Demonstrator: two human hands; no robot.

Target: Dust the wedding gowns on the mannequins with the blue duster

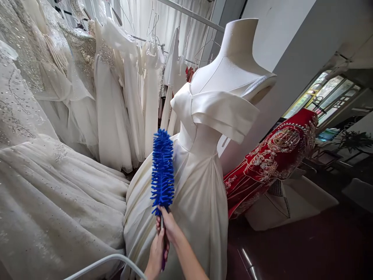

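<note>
A blue microfiber duster (162,171) with a fluffy, finger-like head stands nearly upright in front of me. My right hand (169,226) is closed round its handle just below the head. Lower on the same handle, my left hand (158,247) is wrapped round it too. Behind the duster is a white satin off-shoulder wedding dress (204,186) on a headless mannequin (240,42). The duster's head overlaps the dress's waist and skirt in view; whether it touches the fabric I cannot tell.
White gowns (113,105) hang from a rail on the left, and a beaded gown (58,186) spreads its wide skirt nearby. A red embroidered dress (271,155) leans beside a pale seat (305,198) on the right. A curved white tube (110,257) crosses the bottom edge.
</note>
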